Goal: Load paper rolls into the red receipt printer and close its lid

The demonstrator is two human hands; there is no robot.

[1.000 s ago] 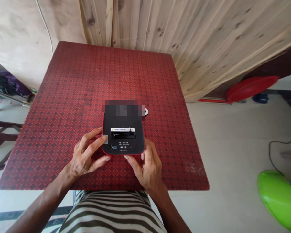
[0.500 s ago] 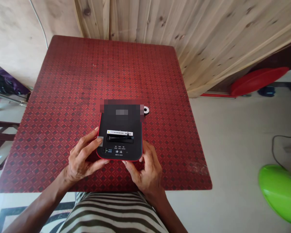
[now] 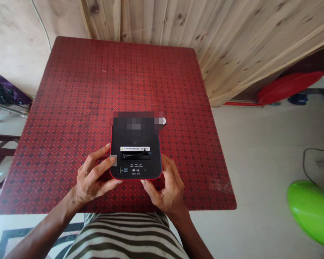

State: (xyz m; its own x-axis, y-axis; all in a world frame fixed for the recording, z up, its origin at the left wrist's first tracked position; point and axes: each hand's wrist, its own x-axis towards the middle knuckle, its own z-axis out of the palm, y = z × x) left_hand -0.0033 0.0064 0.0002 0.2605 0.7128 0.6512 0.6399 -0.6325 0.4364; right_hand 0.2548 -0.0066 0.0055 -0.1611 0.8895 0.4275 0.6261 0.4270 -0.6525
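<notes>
A black box-shaped device with a red rim, which looks like a small label printer (image 3: 136, 138), sits in front of me near the table's front edge. Its top shows a slot (image 3: 136, 154), a white warning strip (image 3: 135, 148) and small buttons below. My left hand (image 3: 93, 176) grips its left side, with a fingertip on a grey tab (image 3: 113, 160) and the thumb along the front edge. On the right side my right hand (image 3: 166, 185) is closed around the edge, thumb at the front. A round white piece (image 3: 164, 121) pokes out behind the far right corner, mostly hidden. Pixel blocks cover the far edge.
The device is on a red patterned table (image 3: 124, 79) against a wooden wall (image 3: 162, 21). A green rounded object (image 3: 311, 212) with a dark cord stands on the floor at right. Farther back lies a red round item (image 3: 290, 86). A dark chair (image 3: 2, 144) is at left.
The printer has shifted slightly to the right, and my right hand has moved with it. My left hand keeps nearly the same hold. Less of the white round piece shows now.
</notes>
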